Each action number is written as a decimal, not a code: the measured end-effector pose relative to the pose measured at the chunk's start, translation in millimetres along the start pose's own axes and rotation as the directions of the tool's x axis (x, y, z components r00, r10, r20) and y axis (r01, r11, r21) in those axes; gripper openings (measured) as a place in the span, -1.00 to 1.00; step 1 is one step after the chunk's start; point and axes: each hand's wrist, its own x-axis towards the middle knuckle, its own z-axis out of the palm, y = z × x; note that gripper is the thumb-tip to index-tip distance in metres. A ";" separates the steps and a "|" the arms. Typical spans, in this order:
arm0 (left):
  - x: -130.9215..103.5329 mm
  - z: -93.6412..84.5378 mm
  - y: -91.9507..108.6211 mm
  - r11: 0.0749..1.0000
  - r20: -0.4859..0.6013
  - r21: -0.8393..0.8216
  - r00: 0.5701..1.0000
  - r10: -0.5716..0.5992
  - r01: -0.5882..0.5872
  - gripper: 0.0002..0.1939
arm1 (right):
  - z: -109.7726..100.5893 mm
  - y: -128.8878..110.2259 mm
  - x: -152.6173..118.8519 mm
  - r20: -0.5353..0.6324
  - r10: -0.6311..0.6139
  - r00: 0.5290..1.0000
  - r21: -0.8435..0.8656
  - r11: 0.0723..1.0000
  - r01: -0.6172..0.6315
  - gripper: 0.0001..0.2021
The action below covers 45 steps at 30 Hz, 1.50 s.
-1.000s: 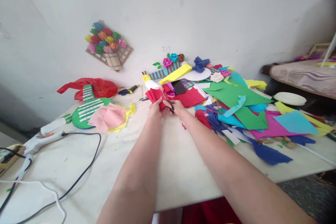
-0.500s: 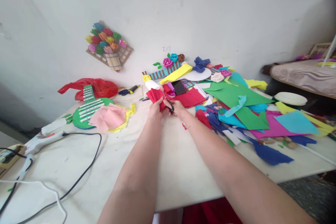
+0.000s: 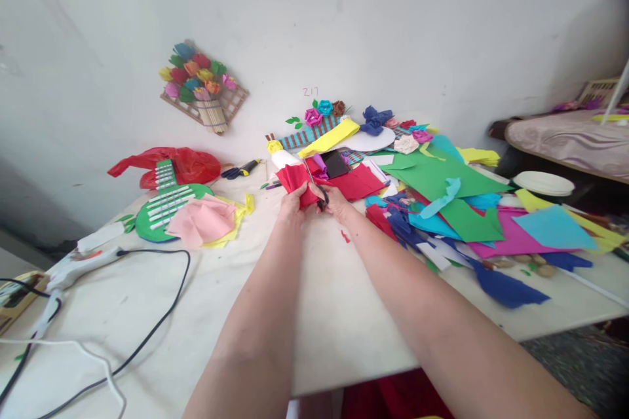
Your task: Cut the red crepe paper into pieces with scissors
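Slight drift rightward since the earlier frame: left hand, right hand, red paper and scissors all edge across together. Out on the pale bench, a big green sheet spreads over the right side, with a smaller red sheet just beyond the right hand. Centre stage now — left hand pinching the red paper, right hand gripping the scissors by their dark handles, blades pointing away beside the paper's right part. Blades parted? Cannot tell. Best play, by my judgement: paper taut, edges even, left fingers clear of the blades, short steady snips. Tiniest of all, red scraps lie nearer the person.
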 end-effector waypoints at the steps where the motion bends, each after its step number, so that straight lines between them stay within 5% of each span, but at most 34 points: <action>1: 0.4 -0.2 -0.3 1.000 -0.001 0.002 1.000 -0.001 0.001 -0.92 | 0.1 0.4 0.5 -0.003 -0.003 1.000 0.000 1.000 0.003 -0.58; 36: 1.9 -1.4 -2.0 0.999 0.020 -0.032 0.999 0.043 -0.043 -0.93 | 1.1 7.2 8.1 -0.043 -0.121 0.992 0.000 0.993 0.121 -0.68; 45: -0.6 -2.6 -0.4 1.000 0.044 -0.027 0.999 -0.012 0.013 -0.91 | -1.7 0.6 1.8 -0.007 -0.022 1.000 0.022 1.000 0.022 -0.61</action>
